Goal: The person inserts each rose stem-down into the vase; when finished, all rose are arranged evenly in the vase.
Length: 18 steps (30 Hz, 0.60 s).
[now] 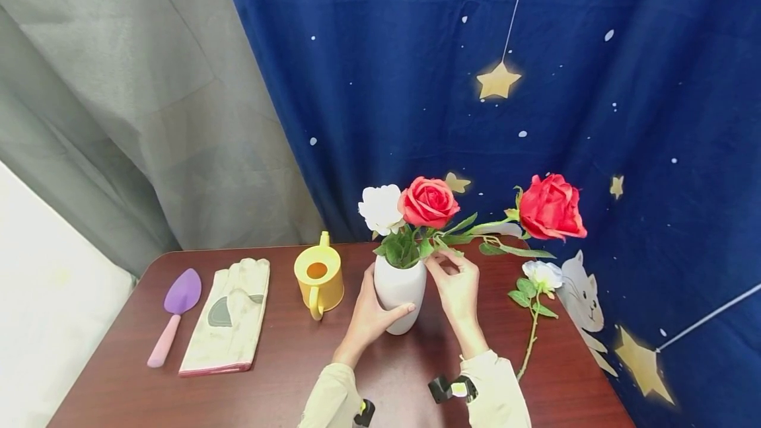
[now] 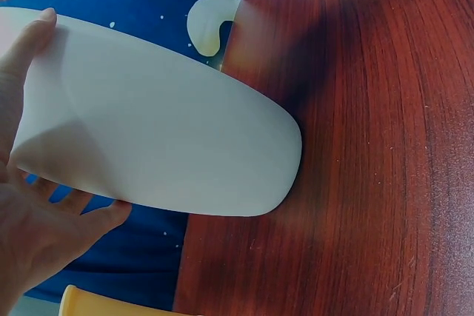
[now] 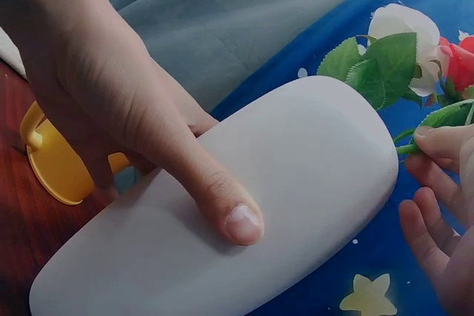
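A white vase [image 1: 399, 296] stands on the dark wood table [image 1: 285, 368] with a white rose [image 1: 380, 209] and a red rose [image 1: 428, 202] in it. My left hand [image 1: 371, 312] grips the vase's body, thumb across the front; the left wrist view shows the vase [image 2: 155, 138] in that hand [image 2: 44, 220]. My right hand [image 1: 453, 271] pinches the green stem [image 3: 407, 149] of a second red rose [image 1: 551, 207] just above the vase mouth. That rose leans out to the right. Seen from the right wrist, the thumb [image 3: 222, 205] presses the vase [image 3: 296, 183].
Left of the vase stand a yellow watering can [image 1: 319, 277], a pale work glove [image 1: 228, 316] and a purple trowel [image 1: 175, 312]. Another white rose [image 1: 542, 275] lies on the table at the right edge. Blue starry cloth [image 1: 535, 84] hangs behind.
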Motion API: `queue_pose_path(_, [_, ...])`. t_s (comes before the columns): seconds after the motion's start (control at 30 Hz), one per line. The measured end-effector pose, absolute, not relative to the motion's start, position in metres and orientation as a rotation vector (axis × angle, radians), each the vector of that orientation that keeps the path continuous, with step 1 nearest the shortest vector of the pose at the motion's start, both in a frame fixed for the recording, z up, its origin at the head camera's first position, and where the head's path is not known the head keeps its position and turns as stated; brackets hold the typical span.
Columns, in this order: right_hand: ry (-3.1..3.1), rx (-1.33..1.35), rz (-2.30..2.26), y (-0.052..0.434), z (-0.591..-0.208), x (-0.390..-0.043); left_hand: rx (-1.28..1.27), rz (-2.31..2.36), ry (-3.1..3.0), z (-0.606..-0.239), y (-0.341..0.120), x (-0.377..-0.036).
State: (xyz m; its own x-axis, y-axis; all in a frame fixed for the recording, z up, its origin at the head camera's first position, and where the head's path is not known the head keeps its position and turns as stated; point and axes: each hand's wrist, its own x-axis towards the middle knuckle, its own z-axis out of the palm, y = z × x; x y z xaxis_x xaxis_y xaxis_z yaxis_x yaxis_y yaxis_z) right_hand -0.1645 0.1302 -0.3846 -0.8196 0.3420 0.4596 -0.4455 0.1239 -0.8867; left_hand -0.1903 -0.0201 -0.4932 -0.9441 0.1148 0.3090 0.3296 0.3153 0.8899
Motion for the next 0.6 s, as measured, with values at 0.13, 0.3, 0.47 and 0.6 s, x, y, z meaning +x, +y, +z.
queue_pose_path(0.13, [-1.864, 0.143, 1.714, 0.13, -0.386, -0.165, -0.409, -1.689, -2.39, -0.493, -0.02, -0.19])
queue_pose_path(0.3, [-1.92, 0.157, 1.717, 0.13, -0.386, -0.165, -0.413, -1.684, -2.391, -0.493, -0.019, -0.19])
queue_pose_path(0.47, [-1.917, 0.101, 1.876, 0.134, -0.388, -0.162, -0.426, -1.69, -2.375, -0.493, -0.019, -0.19])
queue_pose_path(0.6, [-1.901, 0.141, 1.917, 0.142, -0.394, -0.162, -0.429, -1.687, -2.364, -0.493, -0.02, -0.19])
